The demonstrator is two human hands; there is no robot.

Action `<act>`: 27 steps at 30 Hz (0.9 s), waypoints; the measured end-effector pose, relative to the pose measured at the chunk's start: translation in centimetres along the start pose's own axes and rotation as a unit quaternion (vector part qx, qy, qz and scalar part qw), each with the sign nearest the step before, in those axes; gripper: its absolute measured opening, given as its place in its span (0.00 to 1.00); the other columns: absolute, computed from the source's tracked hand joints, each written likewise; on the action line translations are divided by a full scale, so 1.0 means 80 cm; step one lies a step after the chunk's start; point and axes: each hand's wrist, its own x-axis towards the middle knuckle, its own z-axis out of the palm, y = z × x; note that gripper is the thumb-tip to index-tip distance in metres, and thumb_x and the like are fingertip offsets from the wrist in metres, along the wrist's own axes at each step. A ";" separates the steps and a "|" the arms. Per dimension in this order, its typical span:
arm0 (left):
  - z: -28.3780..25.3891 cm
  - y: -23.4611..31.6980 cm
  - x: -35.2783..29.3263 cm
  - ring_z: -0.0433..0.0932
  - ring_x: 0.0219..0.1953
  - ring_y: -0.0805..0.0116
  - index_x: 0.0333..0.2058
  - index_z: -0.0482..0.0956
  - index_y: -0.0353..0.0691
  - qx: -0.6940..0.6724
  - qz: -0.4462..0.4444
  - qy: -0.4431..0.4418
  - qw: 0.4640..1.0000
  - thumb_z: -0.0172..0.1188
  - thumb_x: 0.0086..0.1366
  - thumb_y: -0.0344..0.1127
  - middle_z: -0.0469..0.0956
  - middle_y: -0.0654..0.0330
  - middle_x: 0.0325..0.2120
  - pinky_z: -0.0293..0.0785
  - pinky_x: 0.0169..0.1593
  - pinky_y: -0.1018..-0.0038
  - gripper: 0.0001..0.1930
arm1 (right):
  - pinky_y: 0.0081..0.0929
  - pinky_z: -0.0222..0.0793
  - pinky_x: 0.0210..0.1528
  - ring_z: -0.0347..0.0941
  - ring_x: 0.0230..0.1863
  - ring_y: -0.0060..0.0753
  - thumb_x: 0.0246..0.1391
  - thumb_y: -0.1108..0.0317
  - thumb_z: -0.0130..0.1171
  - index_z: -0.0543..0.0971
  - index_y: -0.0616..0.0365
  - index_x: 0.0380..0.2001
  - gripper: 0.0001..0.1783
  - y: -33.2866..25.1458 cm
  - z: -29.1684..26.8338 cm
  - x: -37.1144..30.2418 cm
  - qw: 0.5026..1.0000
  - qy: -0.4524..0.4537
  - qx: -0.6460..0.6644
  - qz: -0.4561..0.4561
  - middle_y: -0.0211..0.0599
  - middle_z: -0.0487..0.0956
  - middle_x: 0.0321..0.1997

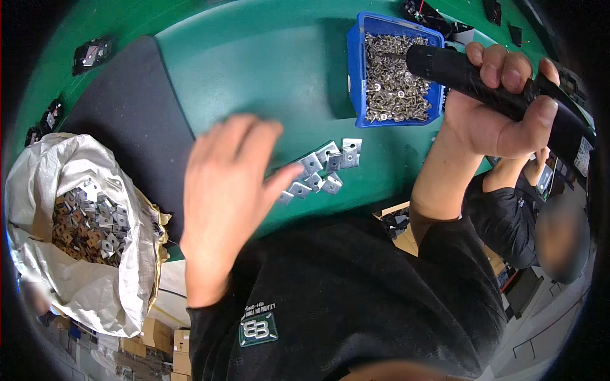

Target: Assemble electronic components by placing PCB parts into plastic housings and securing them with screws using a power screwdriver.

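My right hand (508, 108) is wrapped round a black cylindrical tool that looks like an electric screwdriver (457, 73). Its narrow end points left over a blue bin (356, 82) of silver screws (397, 92). Whether a bit touches the screws is hard to make out. My left hand (225, 178) hovers palm down above the green table, fingers stretched and slightly blurred, thumb apart from them. Near that thumb lies a loose cluster of silver square clip nuts (314, 166), several of them with a hole in the middle. Part of the cluster is hidden behind the thumb.
A white woven sack (38, 222) full of metal clips (92, 222) stands at the left. Beside it a dark mat (127, 95) covers part of the green table (254, 57). Small black parts (92, 54) lie along the far edges. Another person (508, 216) works at the right.
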 end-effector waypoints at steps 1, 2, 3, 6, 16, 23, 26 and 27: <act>0.003 -0.002 -0.014 0.75 0.39 0.58 0.37 0.78 0.40 -0.004 0.006 -0.005 1.000 0.71 0.43 0.37 0.77 0.59 0.36 0.70 0.42 0.65 0.20 | 0.36 0.61 0.45 0.66 0.32 0.26 0.52 0.48 0.54 0.73 0.44 0.48 0.22 0.001 0.006 0.000 1.000 0.005 0.003 0.003 0.25 0.75 0.30; 0.007 -0.005 -0.025 0.75 0.38 0.59 0.36 0.79 0.40 -0.009 0.012 -0.009 1.000 0.70 0.43 0.35 0.76 0.60 0.36 0.70 0.42 0.65 0.19 | 0.36 0.61 0.45 0.66 0.32 0.26 0.52 0.48 0.54 0.73 0.44 0.48 0.22 0.002 0.015 0.003 1.000 0.003 0.007 0.003 0.25 0.75 0.30; 0.014 -0.007 -0.032 0.74 0.36 0.62 0.34 0.80 0.41 -0.013 0.026 -0.001 1.000 0.69 0.45 0.33 0.76 0.62 0.34 0.70 0.41 0.67 0.15 | 0.35 0.61 0.44 0.66 0.32 0.26 0.52 0.48 0.55 0.73 0.44 0.49 0.23 0.003 0.023 0.005 1.000 -0.010 -0.003 0.000 0.25 0.75 0.30; 0.029 -0.012 -0.036 0.74 0.35 0.63 0.33 0.81 0.40 -0.060 0.057 0.004 0.997 0.68 0.46 0.31 0.76 0.63 0.33 0.70 0.39 0.68 0.13 | 0.42 0.66 0.41 0.68 0.31 0.33 0.57 0.50 0.45 0.67 0.55 0.54 0.27 0.008 0.018 0.012 0.993 -0.048 0.098 -0.043 0.31 0.73 0.31; 0.019 -0.019 -0.031 0.76 0.35 0.63 0.30 0.79 0.40 -0.041 0.076 -0.010 0.996 0.67 0.48 0.30 0.78 0.62 0.30 0.71 0.41 0.68 0.09 | 0.33 0.62 0.40 0.64 0.29 0.27 0.55 0.53 0.53 0.62 0.60 0.58 0.33 -0.014 0.022 0.011 0.999 -0.043 0.009 -0.013 0.29 0.67 0.29; -0.041 -0.051 0.075 0.79 0.30 0.56 0.29 0.80 0.37 -0.017 -0.012 0.223 0.975 0.65 0.53 0.28 0.80 0.55 0.28 0.74 0.35 0.68 0.05 | 0.30 0.60 0.38 0.63 0.29 0.25 0.55 0.52 0.54 0.63 0.59 0.58 0.33 -0.025 0.004 0.013 0.995 -0.075 0.072 0.009 0.28 0.67 0.29; -0.081 -0.077 0.133 0.79 0.30 0.57 0.30 0.81 0.37 0.045 -0.015 0.318 0.947 0.67 0.52 0.31 0.80 0.54 0.29 0.74 0.36 0.69 0.07 | 0.29 0.60 0.38 0.63 0.28 0.24 0.54 0.52 0.56 0.63 0.59 0.58 0.33 -0.029 0.012 0.015 0.995 -0.066 0.079 0.006 0.27 0.67 0.28; -0.090 -0.097 0.140 0.79 0.32 0.57 0.29 0.81 0.37 0.076 -0.001 0.329 0.941 0.67 0.51 0.31 0.80 0.54 0.30 0.74 0.38 0.68 0.07 | 0.28 0.60 0.37 0.63 0.28 0.24 0.53 0.52 0.57 0.63 0.60 0.57 0.33 -0.013 0.018 0.009 0.995 -0.059 0.082 0.015 0.27 0.67 0.28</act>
